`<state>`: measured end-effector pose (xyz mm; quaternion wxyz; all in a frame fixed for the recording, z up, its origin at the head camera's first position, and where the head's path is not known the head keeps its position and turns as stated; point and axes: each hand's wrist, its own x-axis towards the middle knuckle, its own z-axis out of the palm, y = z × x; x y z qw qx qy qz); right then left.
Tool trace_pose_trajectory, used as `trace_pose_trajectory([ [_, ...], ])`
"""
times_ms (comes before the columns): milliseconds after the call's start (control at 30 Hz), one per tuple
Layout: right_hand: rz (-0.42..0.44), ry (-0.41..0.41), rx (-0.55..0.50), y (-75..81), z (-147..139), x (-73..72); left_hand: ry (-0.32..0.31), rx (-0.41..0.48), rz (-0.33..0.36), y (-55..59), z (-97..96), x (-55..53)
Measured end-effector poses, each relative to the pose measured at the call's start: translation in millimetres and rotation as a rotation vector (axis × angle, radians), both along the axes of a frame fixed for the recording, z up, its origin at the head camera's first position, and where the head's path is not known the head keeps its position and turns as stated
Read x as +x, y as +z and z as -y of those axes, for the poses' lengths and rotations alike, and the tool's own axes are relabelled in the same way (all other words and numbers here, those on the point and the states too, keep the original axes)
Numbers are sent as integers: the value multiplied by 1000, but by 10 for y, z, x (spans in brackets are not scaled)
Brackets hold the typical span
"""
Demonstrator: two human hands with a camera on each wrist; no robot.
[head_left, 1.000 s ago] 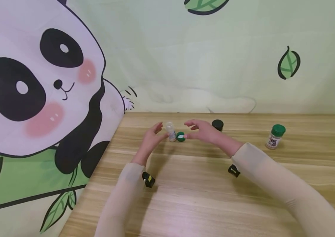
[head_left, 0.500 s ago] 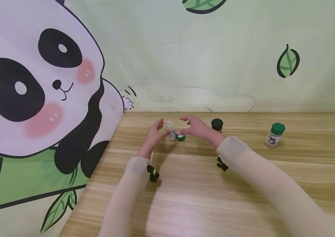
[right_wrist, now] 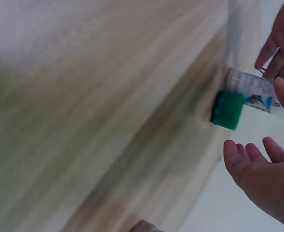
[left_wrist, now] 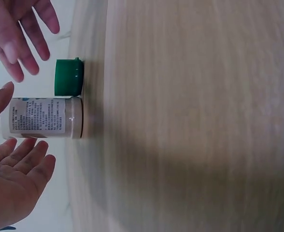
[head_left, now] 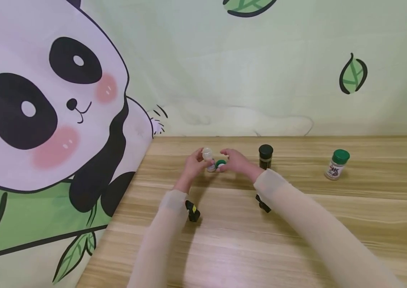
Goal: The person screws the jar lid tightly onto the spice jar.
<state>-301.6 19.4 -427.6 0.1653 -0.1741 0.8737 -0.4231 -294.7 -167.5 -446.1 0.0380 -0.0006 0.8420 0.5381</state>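
A clear spice bottle (head_left: 208, 155) without a lid stands upright on the table, its printed label (left_wrist: 38, 116) facing the left wrist camera. Beside its base, very close to it, rests a green cap (left_wrist: 68, 77). My left hand (head_left: 192, 166) is around the bottle, thumb on one side and relaxed fingers (left_wrist: 33, 159) on the other; the fingertips are right at its wall, and whether they touch is unclear. On the cap's far side, my right hand (head_left: 237, 162) hovers with fingers spread, a gap showing between it and the green cap (right_wrist: 227, 110) in the right wrist view.
To the right of my right hand stands a black-capped dark bottle (head_left: 266, 156). Farther right is a labelled spice bottle with a green lid (head_left: 338, 164). A panda-printed backdrop (head_left: 225, 80) rises behind the wooden table (head_left: 232, 240).
Both hands have moved inward, the left one coming around the bottle and the right one closer to the green cap. The bottle and cap stay in place.
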Motion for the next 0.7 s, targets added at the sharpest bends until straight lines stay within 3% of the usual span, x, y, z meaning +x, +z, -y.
trace_pose_trajectory([
  [367, -38, -81, 43, -343, 111, -20, 8, -32, -7, -139, -41, -29],
  [700, -96, -122, 42, -345, 178, 14, 45, -40, -3, -138, -57, -62],
])
